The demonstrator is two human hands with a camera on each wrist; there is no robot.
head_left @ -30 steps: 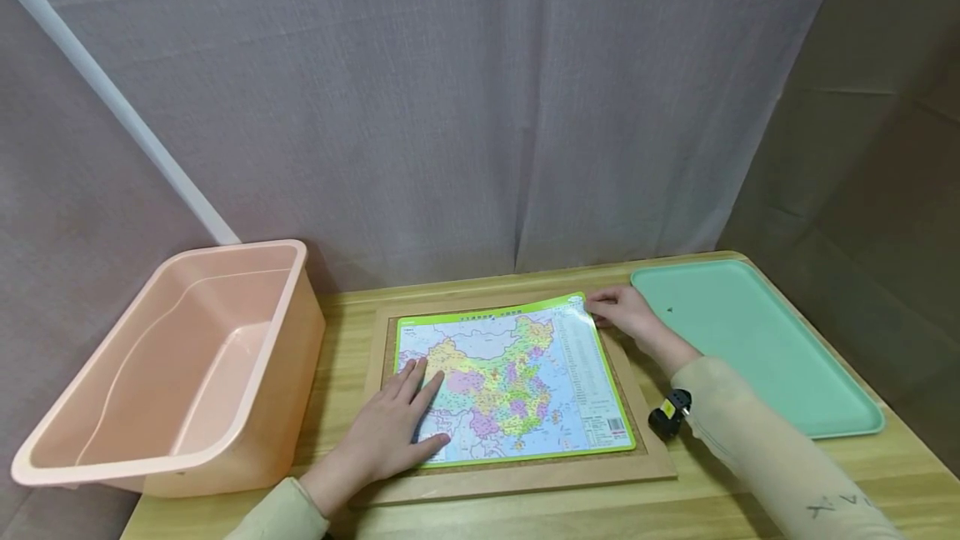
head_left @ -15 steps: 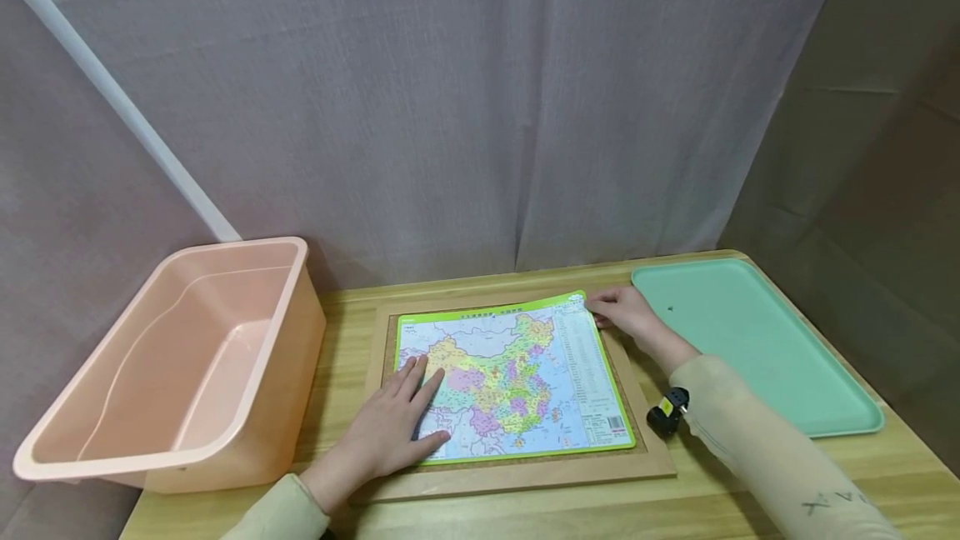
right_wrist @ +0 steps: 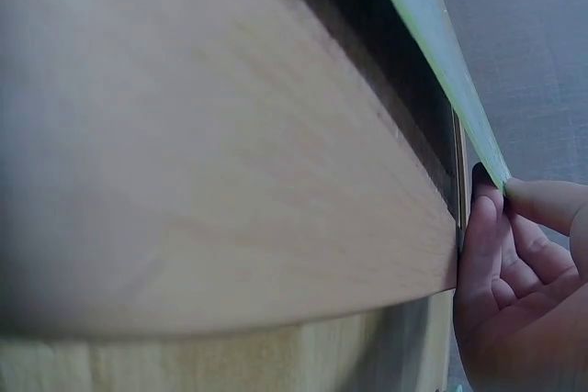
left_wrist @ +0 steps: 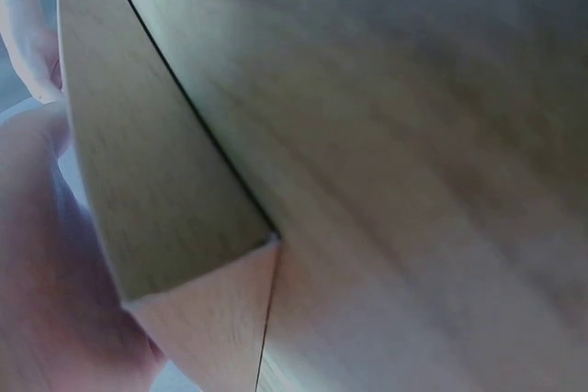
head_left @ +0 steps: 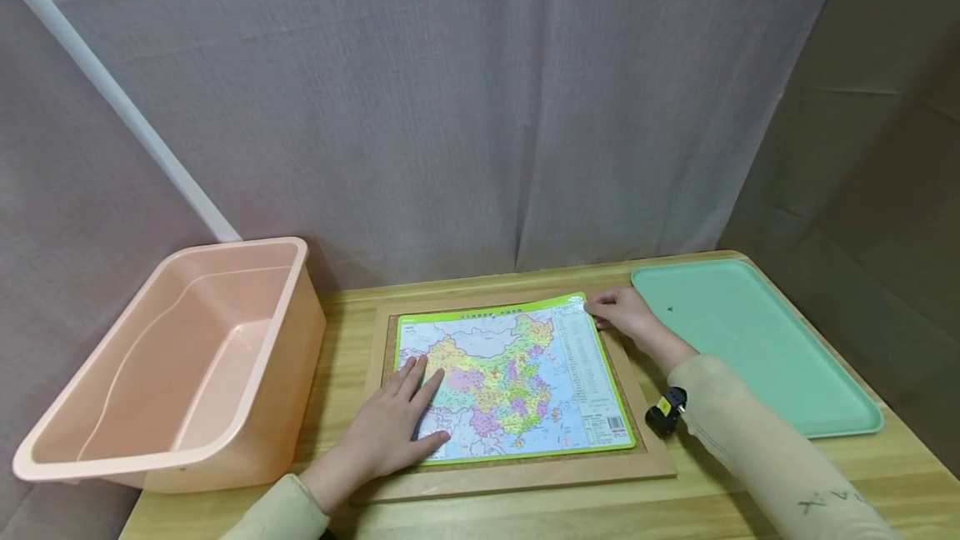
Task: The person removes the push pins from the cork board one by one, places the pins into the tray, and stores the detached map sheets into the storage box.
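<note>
Your R hand (head_left: 624,312) pinches the map sheet (head_left: 502,377) at its far corner, L hand (head_left: 393,422) flat on it; frame (head_left: 540,476) below the pinch; sheet prob. light, bendy, slick, best held by edges/corners

Creased grey fabric (head_left: 420,107) hangs behind the wood-grained counter (head_left: 343,340); a pale strip (head_left: 127,107) slants at left; the right-hand wall (head_left: 862,190) looks darker.
</note>
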